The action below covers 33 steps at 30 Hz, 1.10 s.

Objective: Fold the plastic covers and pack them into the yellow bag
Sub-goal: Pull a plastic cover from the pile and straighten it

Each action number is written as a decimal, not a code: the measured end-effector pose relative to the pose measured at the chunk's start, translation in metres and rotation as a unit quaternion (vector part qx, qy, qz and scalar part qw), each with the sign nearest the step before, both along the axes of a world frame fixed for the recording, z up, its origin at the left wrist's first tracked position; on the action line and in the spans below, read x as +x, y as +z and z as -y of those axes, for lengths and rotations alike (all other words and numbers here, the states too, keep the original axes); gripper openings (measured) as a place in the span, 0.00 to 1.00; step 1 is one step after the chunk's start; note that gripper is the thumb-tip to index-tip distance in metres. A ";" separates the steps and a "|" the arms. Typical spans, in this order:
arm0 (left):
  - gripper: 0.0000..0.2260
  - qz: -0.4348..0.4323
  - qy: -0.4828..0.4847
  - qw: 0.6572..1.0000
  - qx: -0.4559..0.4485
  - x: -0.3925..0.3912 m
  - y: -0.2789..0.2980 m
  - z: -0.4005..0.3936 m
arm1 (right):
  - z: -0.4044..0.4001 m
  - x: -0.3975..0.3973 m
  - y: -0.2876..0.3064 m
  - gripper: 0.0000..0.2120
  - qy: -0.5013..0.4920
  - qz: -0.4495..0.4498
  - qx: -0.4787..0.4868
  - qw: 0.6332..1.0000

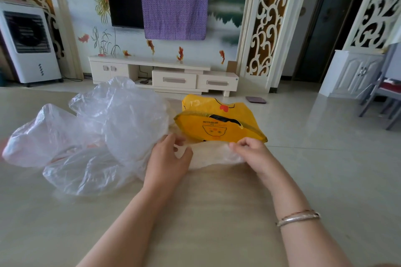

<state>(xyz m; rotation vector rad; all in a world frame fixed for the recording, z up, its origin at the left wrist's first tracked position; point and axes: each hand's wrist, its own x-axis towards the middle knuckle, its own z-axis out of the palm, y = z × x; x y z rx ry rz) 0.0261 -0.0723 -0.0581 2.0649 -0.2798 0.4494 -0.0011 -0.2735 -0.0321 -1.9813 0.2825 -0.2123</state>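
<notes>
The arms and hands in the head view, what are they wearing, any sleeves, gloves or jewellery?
Both forearms are bare as far as the view shows, with no sleeves visible, and neither the left hand nor the right hand has a glove. No rings can be made out. The right wrist carries a silver bangle, with a thin reddish cord bracelet just above it. The left wrist shows nothing worn.
</notes>
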 end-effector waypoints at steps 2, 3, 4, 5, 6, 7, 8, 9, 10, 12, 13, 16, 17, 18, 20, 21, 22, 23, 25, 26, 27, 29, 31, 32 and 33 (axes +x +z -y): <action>0.07 0.001 -0.019 0.998 -0.064 -0.001 0.002 0.001 | 0.002 -0.004 0.007 0.08 0.019 0.019 0.185 0.982; 0.07 -0.003 -0.026 0.996 -0.090 -0.002 0.004 0.001 | 0.003 -0.006 0.010 0.08 0.035 0.026 0.243 0.969; 0.07 -0.009 -0.037 0.992 -0.117 -0.004 0.006 0.001 | 0.004 -0.008 0.013 0.08 0.054 0.033 0.280 0.958; 0.08 -0.023 -0.053 0.988 -0.145 -0.007 0.010 0.002 | 0.005 -0.010 0.015 0.09 0.074 0.038 0.306 0.949; 0.09 -0.043 -0.073 0.982 -0.171 -0.010 0.014 0.002 | 0.006 -0.012 0.017 0.09 0.094 0.041 0.324 0.940; 0.11 -0.068 -0.095 0.975 -0.188 -0.012 0.017 0.001 | 0.006 -0.013 0.019 0.09 0.114 0.042 0.341 0.932; 0.13 -0.097 -0.120 0.969 -0.192 -0.013 0.019 0.001 | 0.007 -0.014 0.020 0.08 0.132 0.044 0.352 0.925; 0.16 -0.128 -0.149 0.963 -0.185 -0.013 0.021 -0.001 | 0.007 -0.016 0.022 0.08 0.147 0.044 0.357 0.921; 0.19 -0.158 -0.182 0.955 -0.173 -0.013 0.022 -0.003 | 0.007 -0.016 0.022 0.08 0.159 0.043 0.352 0.921; 0.19 -0.196 -0.243 0.936 -0.161 -0.014 0.023 -0.004 | 0.007 -0.015 0.021 0.07 0.158 0.032 0.325 0.932; 0.17 -0.206 -0.261 0.929 -0.161 -0.014 0.024 -0.004 | 0.007 -0.016 0.022 0.07 0.148 0.022 0.309 0.939; 0.14 -0.225 -0.278 0.914 -0.193 -0.015 0.025 -0.001 | 0.007 -0.012 0.019 0.04 0.101 -0.003 0.300 0.949; 0.12 -0.222 -0.272 0.913 -0.208 -0.013 0.024 0.000 | 0.006 -0.011 0.018 0.06 0.086 -0.001 0.322 0.943; 0.11 -0.219 -0.260 0.914 -0.222 -0.011 0.022 0.000 | 0.006 -0.009 0.018 0.07 0.073 0.009 0.355 0.932; 0.10 -0.216 -0.231 0.917 -0.242 -0.008 0.019 0.002 | 0.003 -0.006 0.019 0.07 0.038 0.046 0.437 0.897; 0.10 -0.216 -0.218 0.919 -0.248 -0.008 0.017 0.004 | 0.001 -0.005 0.019 0.06 0.016 0.070 0.472 0.879; 0.11 -0.219 -0.204 0.920 -0.254 -0.007 0.016 0.006 | -0.001 -0.001 0.018 0.05 -0.006 0.096 0.483 0.870; 0.11 -0.223 -0.190 0.920 -0.261 -0.007 0.016 0.008 | -0.004 0.001 0.016 0.05 -0.025 0.118 0.458 0.881; 0.11 -0.232 -0.164 0.918 -0.277 -0.007 0.014 0.010 | -0.010 0.003 0.005 0.13 -0.059 0.158 0.274 0.947; 0.11 -0.235 -0.154 0.916 -0.286 -0.007 0.014 0.010 | -0.011 0.001 -0.001 0.18 -0.056 0.181 0.140 0.972; 0.11 -0.237 -0.146 0.913 -0.297 -0.006 0.013 0.009 | -0.013 -0.002 -0.006 0.22 -0.030 0.205 0.015 0.978; 0.12 -0.234 -0.143 0.909 -0.315 -0.004 0.013 0.008 | -0.013 -0.009 -0.014 0.29 0.043 0.244 -0.173 0.953; 0.13 -0.230 -0.150 0.906 -0.321 -0.005 0.013 0.008 | -0.010 -0.013 -0.022 0.32 0.090 0.270 -0.293 0.913; 0.14 -0.230 -0.156 0.906 -0.318 -0.005 0.012 0.009 | -0.010 -0.015 -0.025 0.32 0.101 0.279 -0.336 0.894; 0.14 -0.232 -0.165 0.906 -0.313 -0.006 0.012 0.011 | -0.011 -0.016 -0.028 0.32 0.109 0.284 -0.367 0.879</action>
